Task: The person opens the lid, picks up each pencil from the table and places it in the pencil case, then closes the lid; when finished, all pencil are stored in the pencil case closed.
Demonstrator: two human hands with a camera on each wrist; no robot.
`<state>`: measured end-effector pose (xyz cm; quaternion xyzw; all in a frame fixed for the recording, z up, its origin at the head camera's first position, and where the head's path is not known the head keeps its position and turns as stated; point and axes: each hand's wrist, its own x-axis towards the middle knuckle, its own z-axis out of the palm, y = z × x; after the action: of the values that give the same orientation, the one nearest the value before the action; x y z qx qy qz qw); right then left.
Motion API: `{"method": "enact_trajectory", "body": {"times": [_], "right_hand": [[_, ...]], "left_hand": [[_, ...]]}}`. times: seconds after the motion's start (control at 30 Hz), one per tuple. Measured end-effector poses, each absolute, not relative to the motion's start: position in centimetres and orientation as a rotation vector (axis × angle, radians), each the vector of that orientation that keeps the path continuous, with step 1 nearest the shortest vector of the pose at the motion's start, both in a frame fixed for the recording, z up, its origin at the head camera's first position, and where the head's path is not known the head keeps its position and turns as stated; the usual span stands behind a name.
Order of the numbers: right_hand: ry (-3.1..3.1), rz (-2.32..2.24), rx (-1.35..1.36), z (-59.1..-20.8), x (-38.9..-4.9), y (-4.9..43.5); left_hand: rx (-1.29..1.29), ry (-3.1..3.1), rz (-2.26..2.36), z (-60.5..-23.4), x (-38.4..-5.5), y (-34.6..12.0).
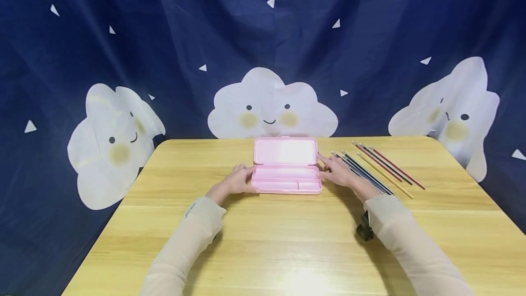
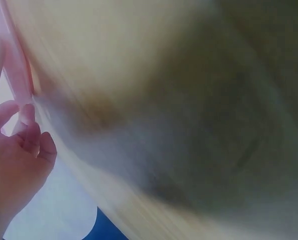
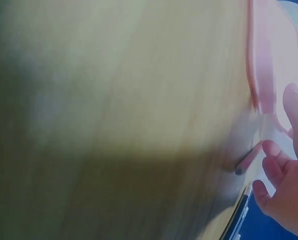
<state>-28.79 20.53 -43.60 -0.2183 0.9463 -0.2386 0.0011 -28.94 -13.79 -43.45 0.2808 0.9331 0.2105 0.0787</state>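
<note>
A pink pencil case (image 1: 277, 186) lies on the table with its lid (image 1: 285, 150) raised behind it. Its tray has a long compartment and two smaller ones in front, with nothing visible inside. At the left end of the case, my left hand (image 1: 237, 181) holds it, thumb by the front corner and fingers farther back. My right hand (image 1: 339, 172) is at the other end, its thumb by the tray's edge and a finger reaching beside the lid. In the right wrist view, the fingers (image 3: 275, 172) of that hand are loosely spread.
Several pencils lie slanted to the right of the case, dark ones (image 1: 370, 178) partly behind my right hand, a yellow one (image 1: 386, 176) and red ones (image 1: 396, 167) farther right. A dark blue curtain (image 1: 176, 35) with cloud faces hangs behind the wooden table (image 1: 279, 236).
</note>
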Motion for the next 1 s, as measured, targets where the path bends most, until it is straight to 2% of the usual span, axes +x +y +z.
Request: {"method": "enact_trajectory", "body": {"times": [0.23, 0.63, 1.0], "right_hand": [[2.842, -1.008, -0.824, -42.7, -28.2, 22.0], [2.902, -1.116, -0.797, -42.0, -27.3, 26.2], [3.023, -1.123, -0.646, -41.5, -26.2, 31.3]], "left_hand": [[0.873, 2.729, 0.685, -43.6, -29.2, -13.6], [0.835, 2.715, 0.767, -43.7, -29.0, -14.3], [0.741, 2.728, 0.706, -43.6, -28.8, -14.0]]}}
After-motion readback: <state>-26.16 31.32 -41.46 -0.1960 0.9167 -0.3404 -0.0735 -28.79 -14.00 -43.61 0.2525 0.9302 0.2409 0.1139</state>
